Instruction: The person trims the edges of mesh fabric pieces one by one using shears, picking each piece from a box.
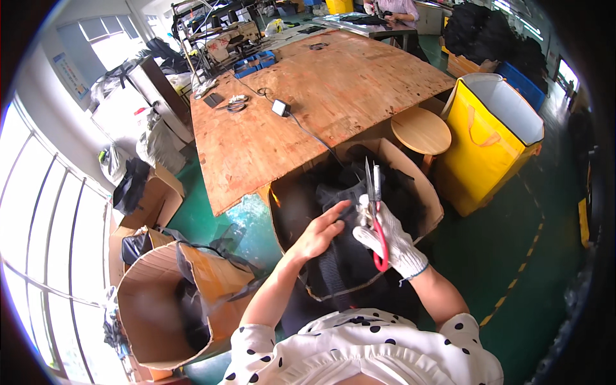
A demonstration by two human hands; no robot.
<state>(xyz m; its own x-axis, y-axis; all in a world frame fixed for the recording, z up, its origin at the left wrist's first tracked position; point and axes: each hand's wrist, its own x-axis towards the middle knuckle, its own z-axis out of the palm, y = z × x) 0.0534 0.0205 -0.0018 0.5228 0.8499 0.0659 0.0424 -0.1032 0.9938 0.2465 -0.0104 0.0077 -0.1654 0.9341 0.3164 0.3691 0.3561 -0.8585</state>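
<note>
The open carton point(431, 208) under the hands is filled with dark material point(308, 202), so black and deep in shadow that separate pieces are hard to make out; its near wall is partly hidden by the forearms and by a ribbed black strap point(332, 268). The palm and inner fingers of the gloved right hand point(399, 247) are hard to read, as is the spot over the carton's middle where both hands meet. Beyond the carton, across the wooden table point(359, 83), another person point(402, 8) is cut off by the upper edge.

The right hand is closed around the red-handled scissors point(382, 240), held over the carton's right half with the points away from the wearer. Two slim metal shapes stand at the tip with a narrow gap between them; whether both are blades is unclear. The bare left hand point(321, 236) is over the carton's left half, thumb and fingers partly spread, fingertips at the edge of sheer dark cloth point(343, 194); whether they pinch it, I cannot tell.

Counted: one pair of scissors, one glove, one round stool point(420, 130) just right of the carton, one yellow bag point(478, 151) farther right, and one wide-mouthed box point(144, 314) to the carton's left.
</note>
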